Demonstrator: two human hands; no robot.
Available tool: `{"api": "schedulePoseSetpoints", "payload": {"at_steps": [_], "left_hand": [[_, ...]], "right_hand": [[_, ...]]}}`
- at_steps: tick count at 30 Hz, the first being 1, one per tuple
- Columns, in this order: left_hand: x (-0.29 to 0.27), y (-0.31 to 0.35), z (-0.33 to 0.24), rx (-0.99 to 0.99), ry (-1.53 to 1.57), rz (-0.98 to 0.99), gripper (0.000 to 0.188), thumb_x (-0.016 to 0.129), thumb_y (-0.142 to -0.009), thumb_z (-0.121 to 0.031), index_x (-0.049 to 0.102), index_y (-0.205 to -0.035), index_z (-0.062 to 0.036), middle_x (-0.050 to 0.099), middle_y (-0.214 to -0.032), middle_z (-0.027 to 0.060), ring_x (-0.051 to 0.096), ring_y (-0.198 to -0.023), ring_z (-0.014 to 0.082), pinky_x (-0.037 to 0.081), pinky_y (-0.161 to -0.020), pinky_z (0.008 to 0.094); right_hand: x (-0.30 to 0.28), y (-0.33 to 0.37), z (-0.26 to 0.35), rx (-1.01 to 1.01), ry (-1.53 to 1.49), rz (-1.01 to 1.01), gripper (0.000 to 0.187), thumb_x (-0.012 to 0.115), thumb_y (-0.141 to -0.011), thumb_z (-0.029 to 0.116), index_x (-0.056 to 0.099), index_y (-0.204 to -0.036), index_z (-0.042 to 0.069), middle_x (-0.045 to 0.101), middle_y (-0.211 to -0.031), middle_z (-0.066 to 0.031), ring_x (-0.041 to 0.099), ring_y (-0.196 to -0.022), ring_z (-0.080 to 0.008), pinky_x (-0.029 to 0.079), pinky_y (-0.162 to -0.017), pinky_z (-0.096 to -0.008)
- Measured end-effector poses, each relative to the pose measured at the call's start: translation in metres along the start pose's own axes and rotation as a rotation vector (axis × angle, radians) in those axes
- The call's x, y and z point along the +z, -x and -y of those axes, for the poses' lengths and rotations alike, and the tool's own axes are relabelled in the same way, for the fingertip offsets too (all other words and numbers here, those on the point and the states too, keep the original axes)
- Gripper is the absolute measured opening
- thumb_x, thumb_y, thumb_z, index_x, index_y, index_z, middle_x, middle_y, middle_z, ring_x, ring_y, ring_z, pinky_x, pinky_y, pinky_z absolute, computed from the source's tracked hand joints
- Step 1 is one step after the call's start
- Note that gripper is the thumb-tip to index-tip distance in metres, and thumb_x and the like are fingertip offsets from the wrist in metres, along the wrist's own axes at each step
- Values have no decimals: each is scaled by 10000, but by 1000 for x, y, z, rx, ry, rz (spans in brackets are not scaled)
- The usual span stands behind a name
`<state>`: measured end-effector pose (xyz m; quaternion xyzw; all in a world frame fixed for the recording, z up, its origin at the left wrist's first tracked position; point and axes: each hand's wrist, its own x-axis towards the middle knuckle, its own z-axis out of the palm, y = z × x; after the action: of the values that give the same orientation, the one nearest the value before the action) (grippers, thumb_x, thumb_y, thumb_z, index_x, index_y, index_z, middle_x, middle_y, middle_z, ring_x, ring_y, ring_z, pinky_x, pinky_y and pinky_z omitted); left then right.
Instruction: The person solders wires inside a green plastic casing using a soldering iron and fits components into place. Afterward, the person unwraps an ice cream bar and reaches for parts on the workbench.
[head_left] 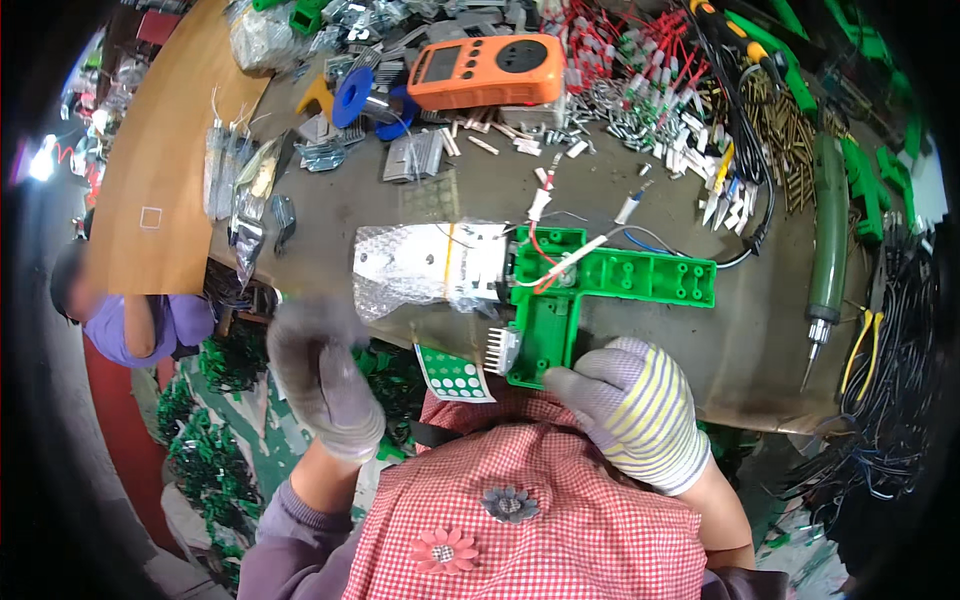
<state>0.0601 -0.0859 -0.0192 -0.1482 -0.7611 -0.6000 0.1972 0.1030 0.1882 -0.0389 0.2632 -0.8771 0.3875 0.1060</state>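
Observation:
A green T-shaped plastic housing half (640, 270) lies at the table's front edge with its hollow side up. My right hand (640, 410), in a striped knit glove, is closed at its near end; the fingertips pinch its lower corner. Red and white wires (545, 255) cross the housing. Left of it, touching, is a white part in clear bubble wrap (420, 262). A grey finned piece (503, 350) sits against the housing's lower left side, beside a sheet of green and white round stickers (455, 375). My left hand (320, 370), also gloved, is off the table edge, its fingers smeared by motion.
Behind are an orange multimeter (487, 72), a blue solder spool (353, 97) and heaps of red-wired parts (630, 50), with brass screws (785, 140) beyond. At right stand a green electric screwdriver (827, 230) and yellow-handled pliers (868, 345). Another person (140, 320) sits at far left.

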Motion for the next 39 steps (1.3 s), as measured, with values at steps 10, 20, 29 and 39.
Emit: {"api": "schedulePoseSetpoints", "payload": {"at_steps": [10, 20, 29, 39], "left_hand": [[-2, 53, 10, -1015, 350, 421, 264, 697, -914, -172, 695, -1131, -22, 714, -993, 28, 627, -886, 78, 509, -806, 248], [0, 61, 25, -669, 245, 363, 271, 738, -875, -127, 719, -1135, -55, 756, -954, 49, 679, -831, 76, 543, -744, 236], [0, 46, 23, -436, 21, 419, 330, 807, -784, -126, 731, -1101, -75, 738, -863, 70, 675, -742, 88, 530, -683, 255], [-25, -61, -14, 165, -394, 548, 442, 833, -625, -260, 729, -1017, -84, 672, -850, 95, 644, -807, 277, 490, -733, 402]], "right_hand": [[20, -69, 48, -131, 153, 7, 185, 669, -638, 200, 627, -767, 74, 656, -1023, -106, 599, -1052, -291, 481, -916, -473], [45, -71, 48, -107, 379, 48, 230, 717, -600, 227, 650, -798, 130, 645, -1032, -58, 590, -1041, -279, 448, -905, -519], [52, -76, 46, -107, 401, -48, 265, 705, -536, 172, 608, -782, 155, 577, -906, -15, 581, -908, -252, 470, -791, -467], [-5, -15, 23, 324, 170, -372, 225, 693, -709, -74, 632, -853, 87, 612, -832, -81, 598, -748, -268, 488, -653, -375]]}}
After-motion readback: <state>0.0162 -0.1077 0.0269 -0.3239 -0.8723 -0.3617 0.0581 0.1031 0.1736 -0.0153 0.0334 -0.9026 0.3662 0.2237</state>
